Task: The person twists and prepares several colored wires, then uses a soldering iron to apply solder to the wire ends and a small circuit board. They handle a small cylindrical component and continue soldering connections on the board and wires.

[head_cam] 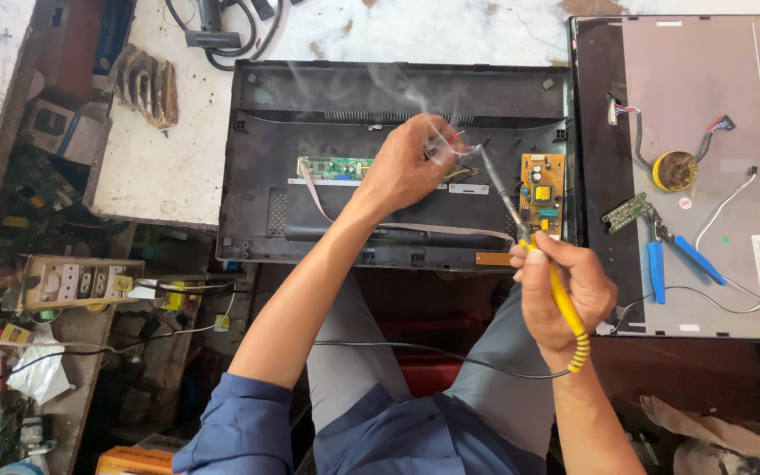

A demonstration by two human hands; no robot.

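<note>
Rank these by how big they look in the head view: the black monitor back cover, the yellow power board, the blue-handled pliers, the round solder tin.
1. Black monitor back cover
2. Blue-handled pliers
3. Yellow power board, close to the pliers in extent, so unsure
4. Round solder tin

Soldering iron [534,242]: yellow handle with a ribbed yellow collar at the cord end, slim grey metal shaft. Held slanted, tip up and to the left, handle low and right. Black cord runs from the collar leftward across the lap.

Wire ends [457,151]: thin, pale, pinched up above the open black monitor back cover [310,97]. The iron's tip meets them; wisps of smoke rise from that spot.

Back cover: lies flat on the table, inside face up. Green circuit board [334,167] near its middle, orange-yellow board [542,195] at its right edge.
</note>
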